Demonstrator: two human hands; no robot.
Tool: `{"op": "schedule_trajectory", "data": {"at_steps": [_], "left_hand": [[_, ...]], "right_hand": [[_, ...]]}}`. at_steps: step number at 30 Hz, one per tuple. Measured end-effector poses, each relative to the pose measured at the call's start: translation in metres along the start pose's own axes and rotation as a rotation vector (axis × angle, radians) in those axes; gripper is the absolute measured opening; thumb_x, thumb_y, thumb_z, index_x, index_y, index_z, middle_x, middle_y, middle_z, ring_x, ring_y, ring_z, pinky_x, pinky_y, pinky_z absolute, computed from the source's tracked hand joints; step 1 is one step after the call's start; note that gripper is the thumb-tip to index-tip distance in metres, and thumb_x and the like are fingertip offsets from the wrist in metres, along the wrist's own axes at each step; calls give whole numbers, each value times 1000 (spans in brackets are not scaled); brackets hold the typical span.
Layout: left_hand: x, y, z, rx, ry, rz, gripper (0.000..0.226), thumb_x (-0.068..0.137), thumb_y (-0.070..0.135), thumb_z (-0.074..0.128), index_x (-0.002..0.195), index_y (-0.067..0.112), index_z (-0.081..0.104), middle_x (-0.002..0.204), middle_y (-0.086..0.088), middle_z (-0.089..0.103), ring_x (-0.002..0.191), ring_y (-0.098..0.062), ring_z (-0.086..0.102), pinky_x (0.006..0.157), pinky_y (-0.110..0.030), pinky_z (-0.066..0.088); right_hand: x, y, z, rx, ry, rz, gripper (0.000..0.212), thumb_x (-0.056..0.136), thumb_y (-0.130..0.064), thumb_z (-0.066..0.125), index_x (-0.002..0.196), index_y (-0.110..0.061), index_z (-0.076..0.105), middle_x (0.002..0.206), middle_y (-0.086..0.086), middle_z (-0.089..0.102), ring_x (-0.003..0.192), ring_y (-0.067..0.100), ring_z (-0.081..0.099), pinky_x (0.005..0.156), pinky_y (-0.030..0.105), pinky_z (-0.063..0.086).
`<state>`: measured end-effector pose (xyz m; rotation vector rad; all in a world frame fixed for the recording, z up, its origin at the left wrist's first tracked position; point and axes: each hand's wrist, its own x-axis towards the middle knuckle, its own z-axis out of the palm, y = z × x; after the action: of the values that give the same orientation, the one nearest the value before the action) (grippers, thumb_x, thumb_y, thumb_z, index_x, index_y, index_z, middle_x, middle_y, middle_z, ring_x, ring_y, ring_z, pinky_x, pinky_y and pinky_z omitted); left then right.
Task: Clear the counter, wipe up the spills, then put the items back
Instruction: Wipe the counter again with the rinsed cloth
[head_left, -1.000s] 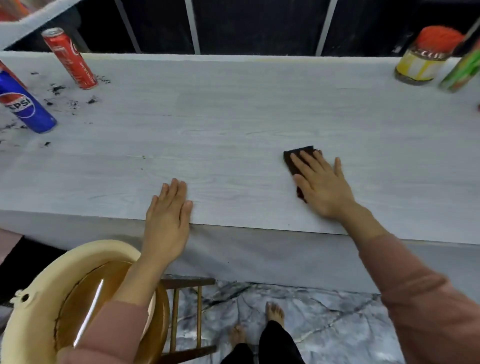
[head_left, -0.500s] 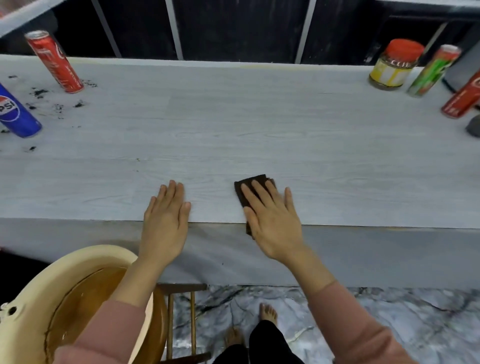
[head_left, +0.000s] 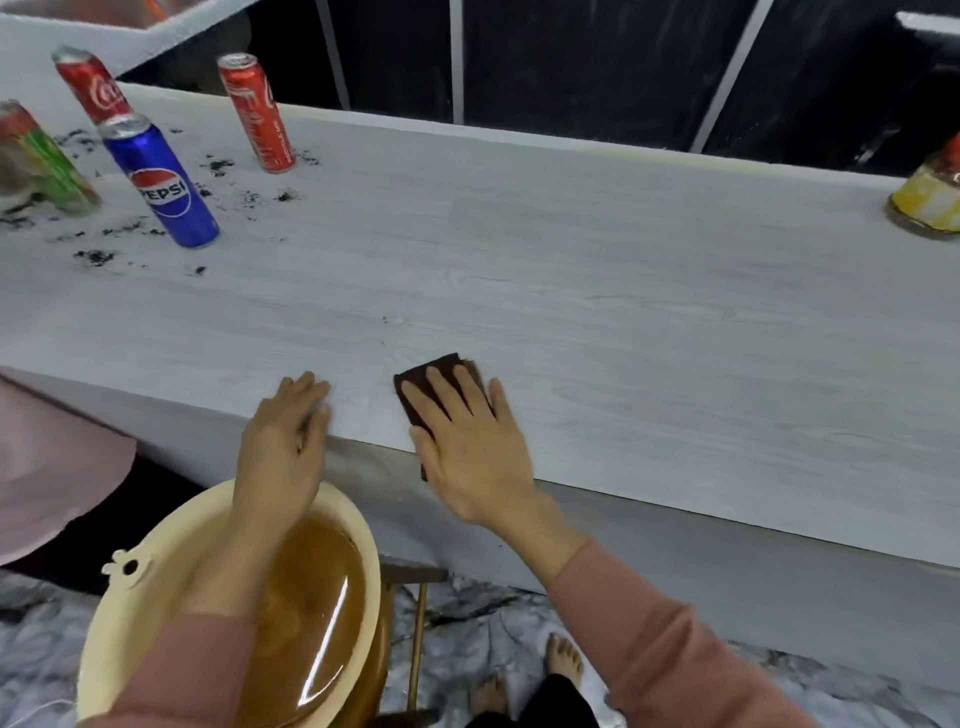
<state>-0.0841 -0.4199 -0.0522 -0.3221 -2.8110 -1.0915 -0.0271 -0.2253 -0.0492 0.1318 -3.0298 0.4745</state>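
Observation:
My right hand (head_left: 470, 447) lies flat, fingers spread, pressing a dark brown cloth (head_left: 410, 389) onto the pale wood-grain counter (head_left: 623, 312) at its front edge; part of the cloth hangs over the edge. Just to its left, my left hand (head_left: 283, 441) rests on the counter edge, empty, with the fingers slightly curled. Dark crumbs of spill (head_left: 93, 257) are scattered at the far left around a blue Pepsi can (head_left: 161, 182), two red cans (head_left: 257, 114) (head_left: 93, 85) and a green can (head_left: 36, 161).
A cream basin (head_left: 156, 571) of brownish water sits on a wooden stool (head_left: 415, 577) below the counter edge, under my left forearm. A yellow-labelled jar (head_left: 930, 197) stands at the far right. Bare feet and a marbled floor show below.
My right hand has slid the cloth leftward along the front edge, toward my left hand. The view has swung left, bringing more cans and crumbs into sight.

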Motion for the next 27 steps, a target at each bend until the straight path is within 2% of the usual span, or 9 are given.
{"op": "schedule_trajectory", "data": {"at_steps": [3,7,10,15,17,19,22,24,27], "left_hand": [[0,-10,4,-24,26,35,36,100,25,44,132,14,56,145,-3,45,141,-14,29,118,-40,19],[3,-13,7,-57,52,19,34,99,23,46,131,17,57,144,1,46,140,-10,30,118,-35,18],[4,-15,5,-45,46,26,35,100,23,45,132,19,56,144,5,44,140,-8,29,117,-30,17],[4,-16,-1,-51,21,40,34,100,21,46,131,19,57,143,5,45,140,-9,32,115,-27,18],[3,-15,-1,-70,26,36,33,99,19,47,130,17,59,143,3,47,139,-11,32,115,-28,18],[2,-14,1,-76,29,23,33,99,19,47,131,17,58,143,2,47,140,-10,32,116,-30,18],[3,-11,3,-70,47,1,33,99,17,46,130,15,58,144,-2,48,140,-13,32,117,-32,18],[2,-8,3,-68,55,-10,32,99,14,47,129,12,60,143,-4,49,140,-16,33,117,-34,20],[1,-3,0,-77,40,-29,32,98,13,48,127,11,61,142,-7,50,140,-18,33,117,-40,25]], "right_hand": [[53,20,-1,-2,-34,81,51,102,-42,17,152,-35,12,160,-7,14,148,20,2,118,50,-6],[130,26,-1,-47,-85,187,52,102,-40,16,152,-32,9,161,-5,9,148,23,-1,117,54,-5],[137,-7,9,-23,-135,50,51,102,-38,17,152,-32,11,161,-5,9,148,24,-2,117,53,-7],[47,0,1,-23,-90,-147,49,101,-41,16,150,-38,15,159,-9,16,148,18,4,117,53,-9],[26,38,-10,-78,-41,-42,51,98,-45,12,149,-41,15,159,-10,19,148,17,7,117,55,-5],[27,77,-20,-117,15,170,54,96,-47,11,149,-40,17,158,-8,22,147,19,9,117,55,-2],[48,87,-22,-100,27,378,53,100,-42,17,152,-33,13,160,-3,15,148,23,5,118,51,-3],[56,57,-14,-74,9,344,54,101,-40,18,153,-30,9,161,-2,10,148,25,1,119,48,-4],[40,2,2,-53,-37,105,53,101,-40,16,153,-31,7,161,-4,7,148,24,-2,118,49,-6]]}}
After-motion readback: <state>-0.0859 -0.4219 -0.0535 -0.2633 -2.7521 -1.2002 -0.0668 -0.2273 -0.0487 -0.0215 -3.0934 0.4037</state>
